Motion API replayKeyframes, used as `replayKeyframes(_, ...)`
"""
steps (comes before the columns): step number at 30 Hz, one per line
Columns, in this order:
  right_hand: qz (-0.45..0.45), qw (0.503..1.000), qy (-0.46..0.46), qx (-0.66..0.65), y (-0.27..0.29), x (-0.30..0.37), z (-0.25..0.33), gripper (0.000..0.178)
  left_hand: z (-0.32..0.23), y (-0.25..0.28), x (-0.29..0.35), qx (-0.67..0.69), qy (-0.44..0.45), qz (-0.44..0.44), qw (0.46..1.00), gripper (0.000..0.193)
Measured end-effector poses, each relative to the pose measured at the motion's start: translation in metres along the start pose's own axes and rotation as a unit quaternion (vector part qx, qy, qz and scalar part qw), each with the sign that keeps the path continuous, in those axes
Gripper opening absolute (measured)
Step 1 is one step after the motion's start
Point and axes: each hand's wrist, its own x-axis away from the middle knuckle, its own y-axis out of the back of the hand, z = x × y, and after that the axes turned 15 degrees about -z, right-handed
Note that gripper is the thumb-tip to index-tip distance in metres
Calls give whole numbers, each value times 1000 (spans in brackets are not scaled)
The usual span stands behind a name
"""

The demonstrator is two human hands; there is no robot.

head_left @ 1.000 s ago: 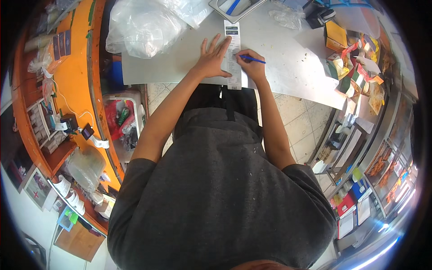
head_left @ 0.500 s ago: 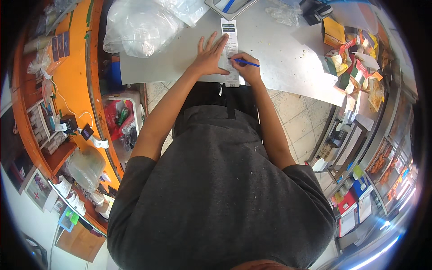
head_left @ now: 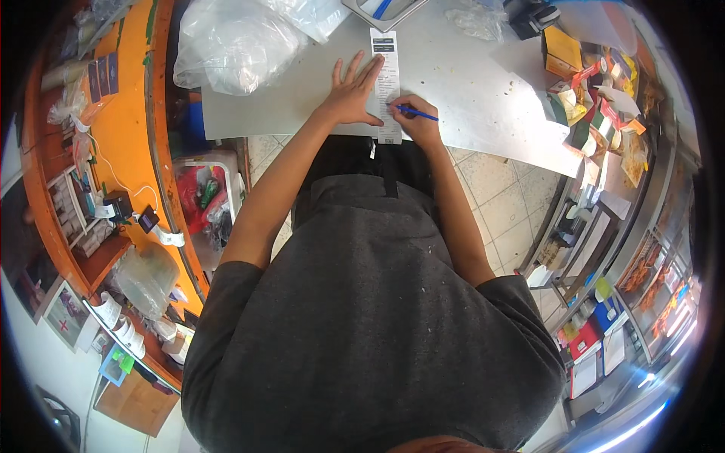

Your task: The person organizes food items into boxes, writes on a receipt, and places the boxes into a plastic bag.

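Long, narrow white paper slip with printed rows (head_left: 388, 83) is lying lengthwise in front of me on a smooth grey metal-looking table (head_left: 468, 98), its lower end reaching the table's near edge. My left hand (head_left: 353, 102) is gripping nothing; it is spreading open, palm down, with the index fingertip and the thumb pressing on the slip and the other fingers fanning out over the bare table to the left. My right hand (head_left: 418, 118) is closing its fingers around a slim blue pen (head_left: 427, 116), which is slanting with its tip toward the slip's right half, below the middle; whether the tip is touching the paper I cannot tell. The slip's upper end is sitting just beside the corner of a shallow silver metal tray (head_left: 385, 28), where a long blue object (head_left: 382, 9) is resting. To the left, a large, puffed-up clear plastic bag (head_left: 234, 49) is covering part of the table. Farther right, a crumpled clear plastic sheet (head_left: 477, 21) is lying near a black device (head_left: 532, 19), and an orange-yellow box (head_left: 563, 54) is standing by a heap of mixed coloured packaging (head_left: 604, 106).
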Motion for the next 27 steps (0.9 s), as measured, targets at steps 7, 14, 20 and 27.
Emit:
replayKeyframes(7,11,996,-79,49,40,2,14,29,0,-2,0,1,6,5,1000,146)
replayKeyframes(14,-247,943,-46,221,107,-14,32,34,-2,2,-2,-11,14,22,1000,146)
replayKeyframes(20,-78,982,-27,168,135,4,-1,19,-5,3,-4,-23,18,38,999,145)
replayKeyframes(27,-118,987,-57,88,193,4,13,15,-9,4,-5,-33,21,42,998,138)
